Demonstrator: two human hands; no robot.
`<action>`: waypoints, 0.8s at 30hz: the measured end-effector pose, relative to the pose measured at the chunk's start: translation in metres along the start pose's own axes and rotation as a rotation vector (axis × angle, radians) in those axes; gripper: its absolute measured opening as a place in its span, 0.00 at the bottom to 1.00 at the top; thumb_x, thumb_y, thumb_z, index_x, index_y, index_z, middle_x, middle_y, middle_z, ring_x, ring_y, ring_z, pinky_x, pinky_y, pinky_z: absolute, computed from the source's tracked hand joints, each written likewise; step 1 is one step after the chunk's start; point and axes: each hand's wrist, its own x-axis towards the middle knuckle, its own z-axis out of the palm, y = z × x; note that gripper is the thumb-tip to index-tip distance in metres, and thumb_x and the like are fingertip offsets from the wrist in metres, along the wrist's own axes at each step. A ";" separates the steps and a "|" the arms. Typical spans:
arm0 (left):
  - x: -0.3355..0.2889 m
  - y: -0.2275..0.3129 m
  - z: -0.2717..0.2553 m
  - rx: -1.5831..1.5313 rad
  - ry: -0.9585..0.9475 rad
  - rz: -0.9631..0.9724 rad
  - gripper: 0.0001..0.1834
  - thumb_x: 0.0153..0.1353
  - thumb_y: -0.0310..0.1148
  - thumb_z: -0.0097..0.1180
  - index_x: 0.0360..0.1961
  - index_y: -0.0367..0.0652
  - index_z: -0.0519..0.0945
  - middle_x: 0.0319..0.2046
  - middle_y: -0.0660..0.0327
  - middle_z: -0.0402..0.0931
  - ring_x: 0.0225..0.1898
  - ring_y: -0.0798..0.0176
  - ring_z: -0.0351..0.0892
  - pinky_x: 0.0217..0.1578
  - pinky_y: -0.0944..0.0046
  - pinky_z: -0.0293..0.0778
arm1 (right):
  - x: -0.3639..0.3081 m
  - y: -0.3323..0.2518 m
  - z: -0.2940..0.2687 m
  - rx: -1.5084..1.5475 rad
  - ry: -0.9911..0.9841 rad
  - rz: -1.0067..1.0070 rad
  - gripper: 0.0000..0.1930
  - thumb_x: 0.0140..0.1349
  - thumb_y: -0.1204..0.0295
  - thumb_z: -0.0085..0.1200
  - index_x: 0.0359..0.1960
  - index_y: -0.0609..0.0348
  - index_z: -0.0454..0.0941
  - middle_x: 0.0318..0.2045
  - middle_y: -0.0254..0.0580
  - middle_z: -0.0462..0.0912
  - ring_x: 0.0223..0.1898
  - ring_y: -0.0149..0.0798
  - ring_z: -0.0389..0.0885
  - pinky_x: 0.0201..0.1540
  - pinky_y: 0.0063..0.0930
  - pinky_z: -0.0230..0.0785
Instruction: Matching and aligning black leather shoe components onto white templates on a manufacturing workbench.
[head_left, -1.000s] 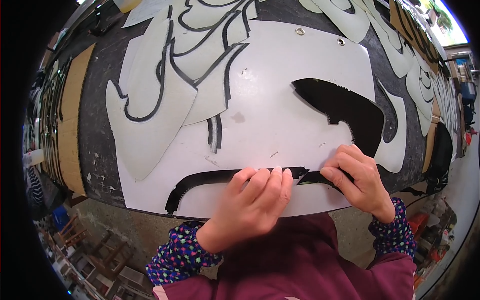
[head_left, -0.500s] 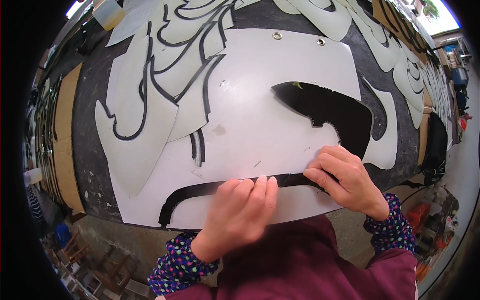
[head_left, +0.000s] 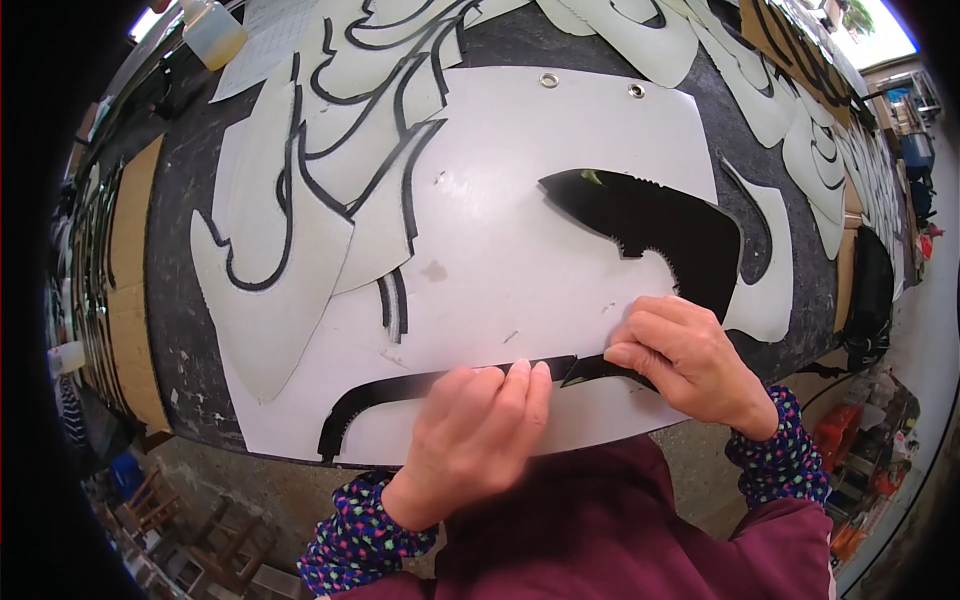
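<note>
A narrow curved black strip [head_left: 385, 390] with a notched inner edge lies along the near edge of the white board [head_left: 480, 270]. My left hand [head_left: 485, 435] is closed, its fingertips pressed together on the strip near its right end. My right hand [head_left: 695, 365] pinches a thin black piece [head_left: 590, 368], whose pointed end meets the strip's tip between my hands. Behind my right hand lies a wide black cut piece [head_left: 660, 220], pointed at the far left and notched along its edges. The hand hides whether it joins the pinched part.
Pale cut pieces with dark edging [head_left: 270, 320] overlap on the board's left. Another pale piece [head_left: 770, 250] sits right of the black one. Cardboard [head_left: 130, 290] with dark strips is at far left, and a bottle of yellowish liquid [head_left: 213, 35] stands at back left.
The strip's right tip and the pinched piece's pointed end now show a visible step and gap between them; before, they looked nearly in line. Both hands stay nearly in place.
</note>
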 end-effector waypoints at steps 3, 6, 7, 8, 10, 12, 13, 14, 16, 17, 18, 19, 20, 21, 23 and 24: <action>0.000 0.000 -0.001 0.000 -0.002 -0.001 0.13 0.57 0.24 0.60 0.45 0.36 0.84 0.41 0.59 0.80 0.42 0.62 0.78 0.43 0.60 0.77 | 0.001 0.001 0.002 0.012 0.021 -0.001 0.06 0.62 0.72 0.61 0.29 0.59 0.78 0.26 0.41 0.76 0.29 0.47 0.77 0.34 0.37 0.69; 0.001 0.000 -0.001 0.009 -0.006 0.007 0.13 0.57 0.24 0.59 0.44 0.35 0.84 0.41 0.59 0.80 0.42 0.62 0.78 0.43 0.60 0.77 | 0.000 0.001 0.003 0.006 0.027 -0.003 0.06 0.62 0.72 0.61 0.29 0.58 0.78 0.25 0.41 0.76 0.29 0.46 0.77 0.34 0.37 0.69; 0.001 0.000 0.000 0.011 -0.006 0.009 0.13 0.57 0.24 0.59 0.44 0.35 0.84 0.41 0.58 0.80 0.42 0.62 0.78 0.43 0.59 0.77 | 0.001 0.001 0.003 -0.001 0.033 -0.009 0.06 0.62 0.72 0.61 0.29 0.58 0.78 0.25 0.40 0.76 0.29 0.46 0.77 0.33 0.37 0.69; 0.001 0.000 0.000 0.013 -0.007 0.012 0.13 0.57 0.24 0.59 0.44 0.35 0.84 0.41 0.58 0.80 0.42 0.61 0.78 0.43 0.59 0.77 | 0.000 0.001 0.003 -0.007 0.038 -0.014 0.06 0.61 0.72 0.62 0.29 0.58 0.78 0.26 0.40 0.76 0.29 0.46 0.77 0.33 0.37 0.69; 0.001 0.000 0.000 0.004 -0.007 0.011 0.13 0.57 0.24 0.59 0.44 0.35 0.84 0.41 0.58 0.80 0.41 0.61 0.78 0.43 0.59 0.77 | 0.000 0.002 0.004 -0.012 0.045 -0.015 0.06 0.61 0.72 0.61 0.29 0.58 0.78 0.26 0.40 0.76 0.29 0.46 0.77 0.34 0.37 0.69; 0.002 0.000 0.000 -0.005 -0.008 0.010 0.13 0.57 0.24 0.59 0.44 0.35 0.84 0.41 0.57 0.79 0.41 0.61 0.78 0.42 0.59 0.77 | 0.000 0.002 0.004 -0.016 0.051 -0.016 0.06 0.61 0.72 0.61 0.29 0.58 0.78 0.26 0.40 0.76 0.29 0.46 0.77 0.34 0.37 0.69; 0.002 0.000 0.000 -0.004 -0.007 0.009 0.13 0.57 0.23 0.59 0.44 0.35 0.84 0.42 0.57 0.79 0.41 0.61 0.78 0.42 0.59 0.77 | -0.001 0.002 0.004 -0.021 0.055 -0.026 0.06 0.61 0.72 0.61 0.29 0.58 0.78 0.26 0.40 0.75 0.29 0.46 0.77 0.34 0.37 0.69; 0.002 0.000 0.000 -0.003 -0.005 0.008 0.13 0.57 0.23 0.59 0.45 0.35 0.84 0.42 0.57 0.79 0.40 0.61 0.78 0.42 0.59 0.77 | -0.001 0.002 0.004 -0.027 0.058 -0.036 0.06 0.62 0.72 0.61 0.29 0.58 0.78 0.26 0.40 0.75 0.29 0.46 0.77 0.34 0.37 0.69; 0.002 0.001 0.000 -0.005 -0.006 0.008 0.14 0.57 0.23 0.59 0.45 0.35 0.84 0.42 0.57 0.79 0.40 0.61 0.78 0.42 0.59 0.77 | -0.001 0.002 0.005 -0.032 0.061 -0.039 0.06 0.62 0.72 0.61 0.29 0.57 0.78 0.26 0.40 0.75 0.29 0.46 0.77 0.34 0.37 0.69; 0.002 0.001 0.000 -0.006 -0.006 0.005 0.14 0.57 0.23 0.59 0.45 0.34 0.84 0.42 0.57 0.79 0.39 0.60 0.78 0.42 0.59 0.77 | -0.001 0.003 0.005 -0.037 0.062 -0.043 0.06 0.62 0.72 0.60 0.29 0.57 0.77 0.26 0.40 0.75 0.29 0.46 0.76 0.34 0.37 0.69; 0.002 0.001 0.000 -0.009 -0.007 0.008 0.14 0.57 0.23 0.59 0.45 0.34 0.84 0.42 0.57 0.79 0.39 0.60 0.78 0.42 0.59 0.77 | -0.001 0.003 0.006 -0.038 0.064 -0.040 0.06 0.62 0.72 0.60 0.29 0.57 0.77 0.26 0.40 0.75 0.29 0.46 0.76 0.34 0.37 0.69; 0.001 0.001 0.000 -0.010 -0.009 0.007 0.14 0.56 0.23 0.59 0.45 0.34 0.84 0.42 0.57 0.79 0.39 0.60 0.78 0.42 0.59 0.77 | -0.001 0.003 0.006 -0.044 0.067 -0.043 0.06 0.62 0.71 0.60 0.29 0.57 0.77 0.26 0.40 0.74 0.29 0.46 0.76 0.34 0.37 0.68; 0.001 0.001 0.000 -0.012 -0.012 0.007 0.14 0.56 0.23 0.59 0.45 0.34 0.84 0.43 0.57 0.79 0.39 0.60 0.78 0.42 0.59 0.76 | -0.001 0.003 0.007 -0.051 0.070 -0.046 0.07 0.63 0.71 0.60 0.29 0.57 0.77 0.25 0.40 0.74 0.29 0.46 0.76 0.34 0.37 0.68; 0.001 0.000 0.001 -0.016 -0.011 0.011 0.14 0.56 0.23 0.59 0.45 0.34 0.84 0.43 0.57 0.79 0.39 0.60 0.78 0.42 0.59 0.76 | -0.002 0.004 0.007 -0.054 0.073 -0.041 0.07 0.63 0.71 0.60 0.29 0.57 0.77 0.25 0.40 0.74 0.29 0.46 0.76 0.34 0.37 0.68; 0.001 0.000 0.001 -0.023 -0.014 0.000 0.15 0.56 0.23 0.60 0.45 0.35 0.84 0.43 0.57 0.79 0.39 0.61 0.79 0.41 0.59 0.76 | -0.002 0.005 0.008 -0.045 0.081 -0.043 0.07 0.63 0.71 0.60 0.29 0.57 0.76 0.25 0.40 0.73 0.28 0.46 0.75 0.33 0.37 0.68; 0.001 0.002 0.001 -0.024 -0.013 0.003 0.15 0.56 0.23 0.60 0.45 0.35 0.84 0.43 0.57 0.79 0.39 0.61 0.79 0.41 0.59 0.76 | -0.002 0.005 0.009 -0.046 0.083 -0.041 0.07 0.63 0.71 0.60 0.29 0.57 0.76 0.25 0.40 0.73 0.28 0.46 0.75 0.33 0.37 0.68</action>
